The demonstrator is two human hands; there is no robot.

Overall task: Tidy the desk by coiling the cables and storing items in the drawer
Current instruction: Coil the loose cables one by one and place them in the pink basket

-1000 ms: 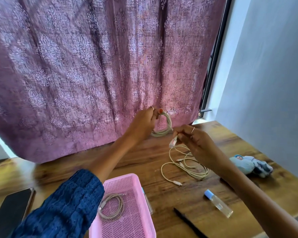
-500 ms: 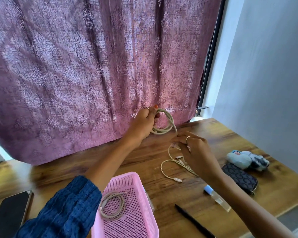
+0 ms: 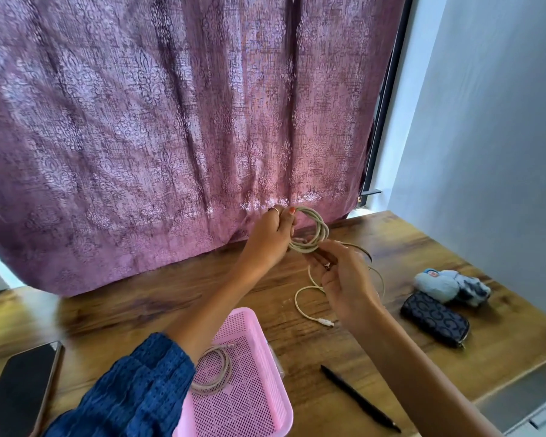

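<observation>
Up from the loose cable (image 3: pixel 309 298), my right hand (image 3: pixel 344 279) now pinches the coil (image 3: pixel 312 231) my left hand (image 3: pixel 268 238) grips above the far desk (image 3: pixel 139 310). One coil lies in the basket (image 3: pixel 249 405); pen (image 3: pixel 360 398), pouch (image 3: pixel 435 320) and phone (image 3: pixel 19 389) remain.

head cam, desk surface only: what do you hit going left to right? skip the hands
Phone → pink basket holding a coiled cable → loose white cable on the desk → black pen → dark patterned pouch → pale blue cloth bundle.
</observation>
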